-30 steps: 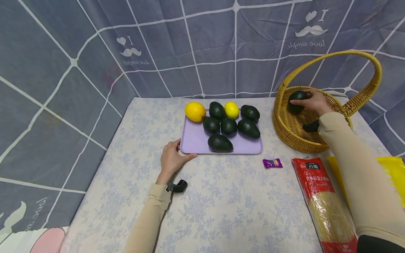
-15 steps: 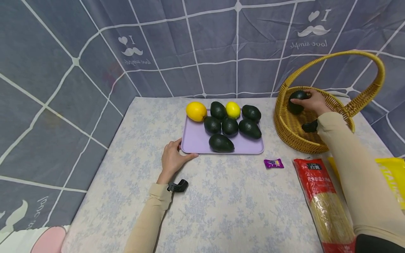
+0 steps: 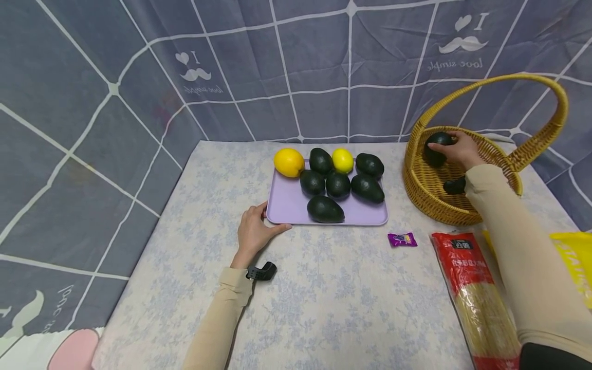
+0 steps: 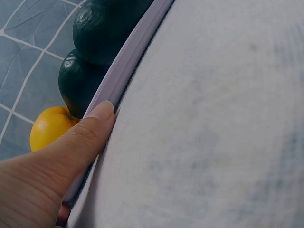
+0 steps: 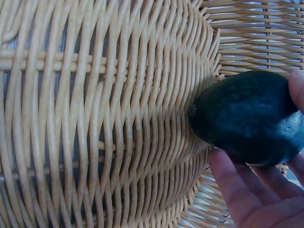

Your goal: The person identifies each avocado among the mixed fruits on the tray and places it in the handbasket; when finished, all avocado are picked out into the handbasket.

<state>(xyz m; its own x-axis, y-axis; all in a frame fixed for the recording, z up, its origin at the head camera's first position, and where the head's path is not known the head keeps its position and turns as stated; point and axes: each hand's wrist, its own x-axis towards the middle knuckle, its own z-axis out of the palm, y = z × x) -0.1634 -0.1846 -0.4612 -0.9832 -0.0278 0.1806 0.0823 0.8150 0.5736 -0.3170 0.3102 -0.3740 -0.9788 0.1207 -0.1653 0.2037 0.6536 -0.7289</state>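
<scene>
In the head view, my left hand (image 3: 254, 231) holds the near left corner of a lilac tray (image 3: 282, 208), thumb along its front edge and fingers at its left side. The left wrist view shows the thumb (image 4: 95, 126) against the rim. Several dark green avocados (image 3: 325, 209), an orange-yellow fruit (image 3: 289, 163) and a yellow lemon (image 3: 343, 161) lie on the tray. My right hand (image 3: 462, 150) grips an avocado (image 5: 249, 116) inside a wicker basket (image 3: 416, 192), thumb on one side and fingers on the other. Another dark green fruit (image 3: 454, 186) lies in the basket, partly hidden by the sleeve.
The basket's tall handle (image 3: 504, 77) arches above the right hand. A purple-wrapped candy (image 3: 402, 239) lies before the tray. A red noodle pack (image 3: 478, 298) and a yellow bag (image 3: 573, 257) lie beneath the right arm. Grey checked cloth (image 3: 314, 67) hangs behind and left.
The head view has shifted slightly, so the scene sits a little further right. Both hands keep their places at the tray and in the basket.
</scene>
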